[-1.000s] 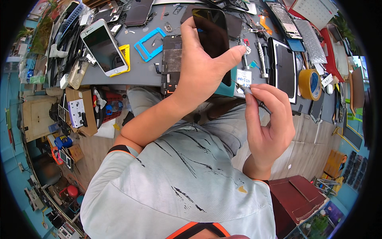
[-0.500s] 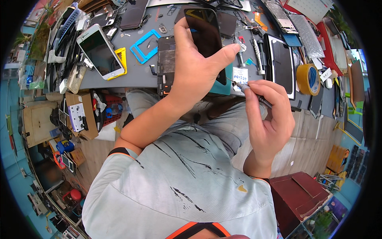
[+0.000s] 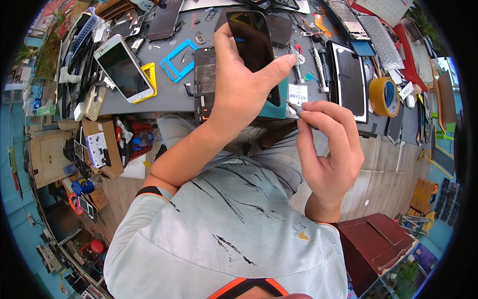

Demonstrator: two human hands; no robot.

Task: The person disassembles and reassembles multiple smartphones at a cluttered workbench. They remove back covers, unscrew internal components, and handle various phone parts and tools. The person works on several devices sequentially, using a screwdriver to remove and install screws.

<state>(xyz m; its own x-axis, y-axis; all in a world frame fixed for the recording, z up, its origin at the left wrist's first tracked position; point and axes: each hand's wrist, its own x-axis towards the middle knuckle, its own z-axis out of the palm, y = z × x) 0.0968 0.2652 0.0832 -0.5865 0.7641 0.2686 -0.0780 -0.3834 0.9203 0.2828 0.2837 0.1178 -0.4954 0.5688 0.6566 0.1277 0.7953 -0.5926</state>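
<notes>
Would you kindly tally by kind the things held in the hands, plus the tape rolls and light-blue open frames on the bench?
Dark phone in the left hand: 1
Screwdriver-like tool in the right hand: 1
Tape roll: 1
Light-blue open frame: 1
Total: 4

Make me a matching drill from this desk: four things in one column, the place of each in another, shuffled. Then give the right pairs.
Things
1. Black phone
2. White phone
3. Roll of tape
4. Thin-tipped tool

Places
A. At the right side of the desk
B. Held in the right hand
C. Held in the left hand
D. Overlapping a yellow frame

Right pairs: 1-C, 2-D, 3-A, 4-B
</notes>
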